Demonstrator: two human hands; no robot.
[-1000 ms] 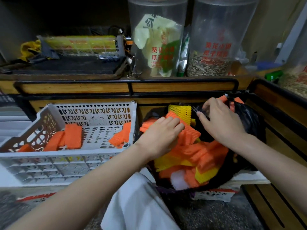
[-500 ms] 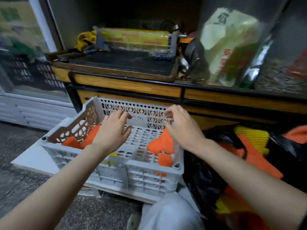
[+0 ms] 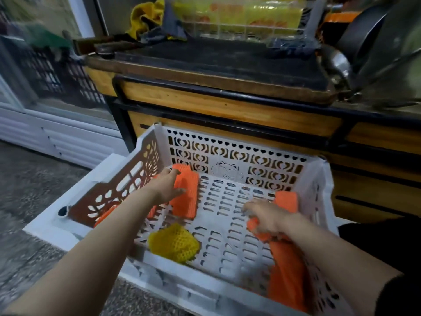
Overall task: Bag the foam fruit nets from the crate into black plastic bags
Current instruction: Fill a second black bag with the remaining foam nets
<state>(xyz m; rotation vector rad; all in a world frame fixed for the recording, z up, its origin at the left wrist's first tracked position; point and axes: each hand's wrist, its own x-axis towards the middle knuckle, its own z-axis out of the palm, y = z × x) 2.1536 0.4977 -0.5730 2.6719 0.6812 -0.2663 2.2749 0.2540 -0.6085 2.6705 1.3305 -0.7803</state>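
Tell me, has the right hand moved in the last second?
Yes. The right hand moved leftward, from beside the white crate to inside it, near its right wall.

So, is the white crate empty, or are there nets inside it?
Not empty: one yellow net and several orange nets lie inside the crate.
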